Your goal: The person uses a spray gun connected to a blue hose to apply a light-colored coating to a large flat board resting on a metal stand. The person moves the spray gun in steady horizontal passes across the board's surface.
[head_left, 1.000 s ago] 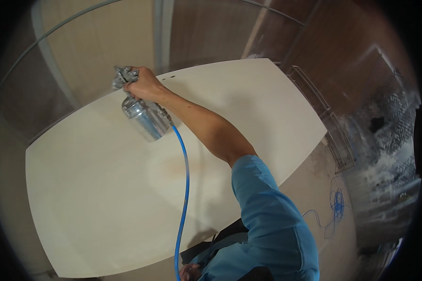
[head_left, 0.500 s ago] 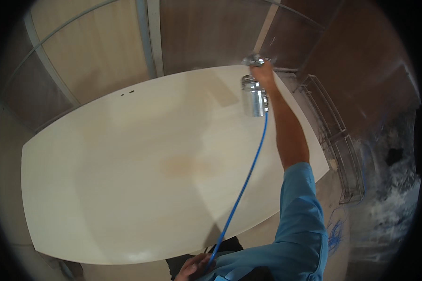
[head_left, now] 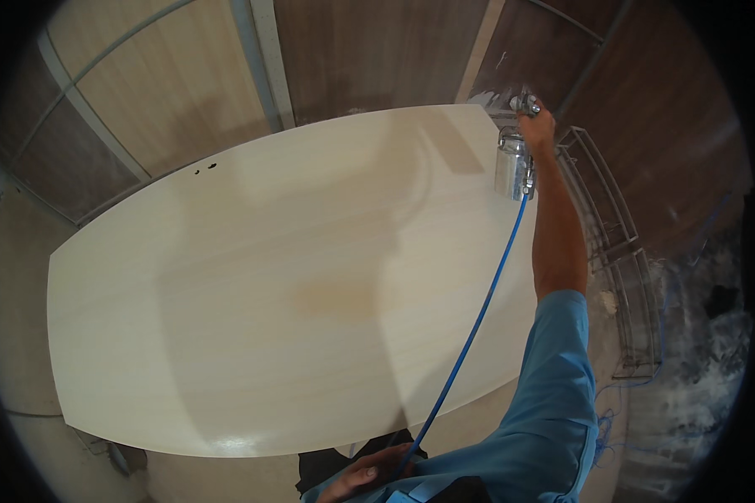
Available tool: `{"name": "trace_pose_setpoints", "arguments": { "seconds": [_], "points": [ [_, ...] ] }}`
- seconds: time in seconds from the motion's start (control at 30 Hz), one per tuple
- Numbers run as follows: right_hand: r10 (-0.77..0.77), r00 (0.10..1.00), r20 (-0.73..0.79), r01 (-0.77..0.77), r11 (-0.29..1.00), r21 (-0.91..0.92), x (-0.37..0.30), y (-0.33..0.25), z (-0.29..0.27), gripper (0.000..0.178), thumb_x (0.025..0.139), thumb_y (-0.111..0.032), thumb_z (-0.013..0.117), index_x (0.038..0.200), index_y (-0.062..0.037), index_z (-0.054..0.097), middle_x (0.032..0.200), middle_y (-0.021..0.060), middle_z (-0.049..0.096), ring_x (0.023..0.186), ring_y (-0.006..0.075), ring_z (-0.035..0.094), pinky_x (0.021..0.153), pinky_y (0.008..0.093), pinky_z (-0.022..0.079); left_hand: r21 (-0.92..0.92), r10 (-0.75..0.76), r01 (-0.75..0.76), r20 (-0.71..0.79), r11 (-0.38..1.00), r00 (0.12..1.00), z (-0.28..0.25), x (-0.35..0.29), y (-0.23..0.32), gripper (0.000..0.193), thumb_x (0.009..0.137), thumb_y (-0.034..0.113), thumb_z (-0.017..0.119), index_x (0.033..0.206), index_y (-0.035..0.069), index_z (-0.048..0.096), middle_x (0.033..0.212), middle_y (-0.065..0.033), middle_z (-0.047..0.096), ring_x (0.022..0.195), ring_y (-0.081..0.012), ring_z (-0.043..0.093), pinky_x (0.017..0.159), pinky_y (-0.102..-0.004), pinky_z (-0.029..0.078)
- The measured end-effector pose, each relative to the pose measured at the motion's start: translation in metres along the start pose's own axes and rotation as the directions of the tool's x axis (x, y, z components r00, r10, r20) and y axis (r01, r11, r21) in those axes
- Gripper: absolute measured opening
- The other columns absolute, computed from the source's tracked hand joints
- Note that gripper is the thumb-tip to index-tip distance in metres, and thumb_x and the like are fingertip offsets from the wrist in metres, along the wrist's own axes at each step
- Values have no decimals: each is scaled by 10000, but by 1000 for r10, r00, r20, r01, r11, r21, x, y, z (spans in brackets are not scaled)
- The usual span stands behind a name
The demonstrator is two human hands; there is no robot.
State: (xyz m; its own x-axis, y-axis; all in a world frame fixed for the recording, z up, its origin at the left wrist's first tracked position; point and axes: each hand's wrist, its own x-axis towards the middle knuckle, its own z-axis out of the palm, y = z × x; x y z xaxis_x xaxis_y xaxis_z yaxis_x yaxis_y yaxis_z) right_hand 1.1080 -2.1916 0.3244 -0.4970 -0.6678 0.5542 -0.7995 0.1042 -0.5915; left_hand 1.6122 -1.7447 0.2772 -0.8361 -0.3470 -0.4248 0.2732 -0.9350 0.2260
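Observation:
My right hand [head_left: 540,132] is closed round the handle of a silver spray gun [head_left: 524,106], held out at the far right corner of a large pale board [head_left: 268,277]. Below the gun hangs its metal paint cup [head_left: 512,168], over the board's right edge. From the gun a blue air hose [head_left: 466,352] curves down toward my body. My left hand [head_left: 365,474] is at the lower edge, its fingers curled round the hose close to my waist. The board lies flat, with curved long sides and a pale cream surface.
Wood-patterned panels [head_left: 377,59] stand along the far side, behind the board. A wire rack [head_left: 600,193] is by the right wall, with tangled blue line [head_left: 606,432] on the floor nearer me. Two small dark marks [head_left: 205,168] show near the board's far edge.
My right hand has carried the spray gun rightward, from above the board's far edge to its right corner. The hose has swung right with it. My left hand still holds the hose.

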Motion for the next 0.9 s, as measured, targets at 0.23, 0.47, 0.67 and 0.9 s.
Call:
{"name": "trace_pose_setpoints", "arguments": {
  "seconds": [0.23, 0.47, 0.67, 0.9],
  "points": [
    [242, 955, 173, -260, 961, 91, -59, -7, -29, 348, 774, -127, 670, 1081, 37, 654, 821, 160, 697, 773, 232, 681, 741, 374, 514, 133, -29, 26, 25, 991, 999, -78, -13, -13, 958, 811, 525, 616, 1473, -64, 251, 1453, -238, 387, 1356, -336, 375, 1146, -469, 210],
    [122, 871, 476, -420, 688, 592, -119, -21, -127, 386, 810, -134, 706, 1164, -2, 629, 976, 140, 708, 861, 247, 691, 819, 388, 534, 293, -228, 187, 112, 938, 967, -83, -14, -15, 794, 801, 445, 638, 1380, -33, 380, 1355, -211, 484, 1297, -319, 453, 1090, -432, 321],
    [28, 911, 411, -261, 812, 522, -142, -111, -121, 597, 724, -60, 771, 1258, 62, 535, 946, 107, 706, 786, 155, 682, 766, 284, 524, 870, -29, 472, -480, -143, 877, -61, -2, 48, 557, 766, 382, 660, 1181, 30, 541, 1147, -160, 599, 1159, -294, 560, 979, -405, 432],
    [-269, 963, -5, 264, 942, 206, -304, -164, -310, 547, 751, -39, 685, 1288, -31, 579, 918, 111, 694, 869, 147, 627, 811, 324, 496, 604, 99, -45, 203, -796, 974, -178, 22, 24, 148, 805, 198, 570, 740, 72, 612, 700, -92, 624, 603, -258, 587, 533, -369, 464]
  ]
}}
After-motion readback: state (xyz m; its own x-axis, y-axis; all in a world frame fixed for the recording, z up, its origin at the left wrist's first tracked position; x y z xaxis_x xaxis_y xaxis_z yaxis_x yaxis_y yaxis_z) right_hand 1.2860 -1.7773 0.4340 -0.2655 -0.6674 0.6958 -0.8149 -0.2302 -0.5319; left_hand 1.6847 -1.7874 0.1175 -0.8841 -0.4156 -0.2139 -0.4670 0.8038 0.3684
